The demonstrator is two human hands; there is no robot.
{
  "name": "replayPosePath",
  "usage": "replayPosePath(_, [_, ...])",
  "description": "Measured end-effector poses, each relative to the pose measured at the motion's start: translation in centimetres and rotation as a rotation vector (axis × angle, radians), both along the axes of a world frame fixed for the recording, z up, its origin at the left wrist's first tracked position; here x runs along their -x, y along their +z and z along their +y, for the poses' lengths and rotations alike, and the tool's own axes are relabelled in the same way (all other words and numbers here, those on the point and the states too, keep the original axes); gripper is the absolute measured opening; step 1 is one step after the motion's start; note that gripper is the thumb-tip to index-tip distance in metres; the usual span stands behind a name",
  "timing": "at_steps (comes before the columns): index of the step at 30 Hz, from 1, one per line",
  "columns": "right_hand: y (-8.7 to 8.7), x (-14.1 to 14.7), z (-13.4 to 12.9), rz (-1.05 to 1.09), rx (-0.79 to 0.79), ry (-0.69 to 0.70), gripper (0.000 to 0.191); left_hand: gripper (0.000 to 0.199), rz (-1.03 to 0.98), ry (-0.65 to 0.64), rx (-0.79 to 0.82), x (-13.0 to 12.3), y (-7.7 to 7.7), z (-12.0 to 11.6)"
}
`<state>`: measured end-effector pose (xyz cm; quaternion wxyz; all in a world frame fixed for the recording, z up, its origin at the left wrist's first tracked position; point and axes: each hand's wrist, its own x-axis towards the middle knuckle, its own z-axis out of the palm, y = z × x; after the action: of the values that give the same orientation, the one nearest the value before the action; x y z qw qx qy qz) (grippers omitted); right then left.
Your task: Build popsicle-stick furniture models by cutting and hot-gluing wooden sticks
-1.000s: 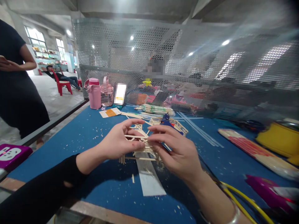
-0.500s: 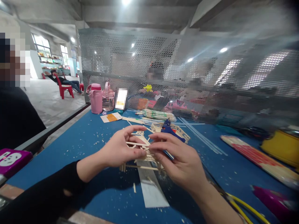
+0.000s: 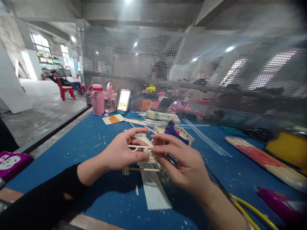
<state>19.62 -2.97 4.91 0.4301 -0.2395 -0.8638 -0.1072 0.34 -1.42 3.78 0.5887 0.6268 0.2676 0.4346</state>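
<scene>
Between my hands is a small frame of pale wooden sticks (image 3: 144, 170), held just over the blue table. My left hand (image 3: 124, 150) grips its left side, thumb in front and fingers curved behind. My right hand (image 3: 179, 156) pinches at its right side, near the end of a thin stick (image 3: 139, 146) across the top; the fingertips partly hide what they hold. A white paper strip (image 3: 157, 193) lies beneath the frame. Behind my right hand, a blue glue gun (image 3: 176, 132) rests by another stick frame (image 3: 189, 138).
A bag of sticks (image 3: 161, 116) and clear glue sticks (image 3: 206, 137) lie farther back. A pink jug (image 3: 97, 100) stands at the back left before a perforated metal screen (image 3: 134, 64). On the right are a red-and-cream packet (image 3: 259, 156) and a yellow cable (image 3: 247, 209). Wood scraps dot the table (image 3: 79, 143).
The person at the left edge has moved mostly out of view. My view has shifted slightly; both hands keep nearly the same hold on the stick frame.
</scene>
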Motion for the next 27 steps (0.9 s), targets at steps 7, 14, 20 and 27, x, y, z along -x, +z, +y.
replayPosePath(7, [0.1,0.0,0.2,-0.010,-0.040,-0.020,0.017,0.056,-0.150,0.013,0.047,-0.6,-0.7,0.0])
replayPosePath(14, [0.4,0.3,0.5,-0.005,-0.008,-0.017,0.016,0.056,-0.263,0.022,0.150,-1.0,-1.2,0.1])
replayPosePath(20, [0.0,0.2,0.6,0.002,-0.051,-0.050,0.017,0.057,-0.287,0.045,0.161,-1.0,-1.1,0.4])
replayPosePath(27, [-0.2,0.2,0.6,-0.001,-0.058,-0.094,0.023,0.058,-0.312,0.050,0.210,-0.8,-0.9,0.5])
